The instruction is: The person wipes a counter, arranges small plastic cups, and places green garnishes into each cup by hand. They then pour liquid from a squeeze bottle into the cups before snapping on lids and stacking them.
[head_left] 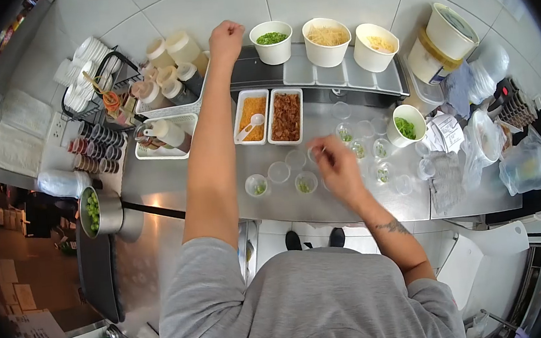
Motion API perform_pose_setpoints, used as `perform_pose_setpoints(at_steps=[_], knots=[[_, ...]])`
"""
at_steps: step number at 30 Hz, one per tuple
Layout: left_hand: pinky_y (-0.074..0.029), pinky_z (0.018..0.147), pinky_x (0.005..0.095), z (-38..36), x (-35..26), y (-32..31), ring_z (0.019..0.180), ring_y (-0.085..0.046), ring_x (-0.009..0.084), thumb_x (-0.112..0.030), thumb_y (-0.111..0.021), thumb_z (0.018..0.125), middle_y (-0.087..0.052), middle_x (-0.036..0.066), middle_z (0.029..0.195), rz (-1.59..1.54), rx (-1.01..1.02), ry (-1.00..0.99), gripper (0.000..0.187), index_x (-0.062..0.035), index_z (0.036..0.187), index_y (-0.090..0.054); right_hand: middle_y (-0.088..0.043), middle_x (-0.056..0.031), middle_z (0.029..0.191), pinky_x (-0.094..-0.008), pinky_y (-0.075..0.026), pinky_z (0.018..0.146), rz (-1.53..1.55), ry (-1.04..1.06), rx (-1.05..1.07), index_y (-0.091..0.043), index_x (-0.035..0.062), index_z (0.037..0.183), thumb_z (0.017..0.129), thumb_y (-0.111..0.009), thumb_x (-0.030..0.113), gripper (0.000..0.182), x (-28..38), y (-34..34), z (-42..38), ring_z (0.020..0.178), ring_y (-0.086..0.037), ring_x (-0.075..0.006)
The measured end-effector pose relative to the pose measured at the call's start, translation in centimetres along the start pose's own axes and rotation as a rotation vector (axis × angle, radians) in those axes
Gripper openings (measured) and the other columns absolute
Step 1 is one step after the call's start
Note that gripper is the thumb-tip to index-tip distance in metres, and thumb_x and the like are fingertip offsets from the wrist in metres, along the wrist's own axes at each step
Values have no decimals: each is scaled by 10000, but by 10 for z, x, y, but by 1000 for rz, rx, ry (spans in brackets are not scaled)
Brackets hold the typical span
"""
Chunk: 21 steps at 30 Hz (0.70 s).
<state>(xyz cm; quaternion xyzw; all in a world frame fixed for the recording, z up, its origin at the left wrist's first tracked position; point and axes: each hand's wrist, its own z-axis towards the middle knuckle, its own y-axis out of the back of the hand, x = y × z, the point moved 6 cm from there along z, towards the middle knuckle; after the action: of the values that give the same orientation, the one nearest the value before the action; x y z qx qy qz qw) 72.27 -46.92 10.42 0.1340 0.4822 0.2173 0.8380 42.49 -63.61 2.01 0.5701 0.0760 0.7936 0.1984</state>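
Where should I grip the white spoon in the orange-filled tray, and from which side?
Probably pinch the white spoon by its handle, coming from above and the near side: the handle slants toward the near left, while its round bowl lies farther in. Mind the left forearm, close on that side.

Cups (306, 182) crowd the right hand (337, 166) (room above, apparently).

Grey T-shirt (321, 288), black shoes (293, 240) and forearm tattoo (391, 228) show.
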Motion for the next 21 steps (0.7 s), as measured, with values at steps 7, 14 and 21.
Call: perform_pose_setpoints(at_steps=[7,14,21], knots=[[-514,746,449,-18,75,-39,821,-650,349,-179,-665,801,-669,171,830,321,275,-3,133,-46,812,-666,-634,-163,944,-384,-517,680,167,-30,495,-634,35,1022,865,-602,37,160,-19,-74,-81,776,-640,-296],[-514,745,466,-37,60,-54,861,-640,361,-180,-648,813,-648,166,852,480,207,-211,133,-49,791,-654,-617,-150,909,-394,-512,687,-3,-30,379,-636,44,1000,870,-620,56,132,-42,-69,-79,786,-622,-333],[-509,733,455,-1,61,-27,801,-655,345,-210,-648,781,-669,198,794,345,66,-34,201,-26,857,-665,-604,-110,874,-390,-510,651,-79,33,248,-637,64,967,853,-641,64,114,-45,-64,-80,728,-620,-301]])
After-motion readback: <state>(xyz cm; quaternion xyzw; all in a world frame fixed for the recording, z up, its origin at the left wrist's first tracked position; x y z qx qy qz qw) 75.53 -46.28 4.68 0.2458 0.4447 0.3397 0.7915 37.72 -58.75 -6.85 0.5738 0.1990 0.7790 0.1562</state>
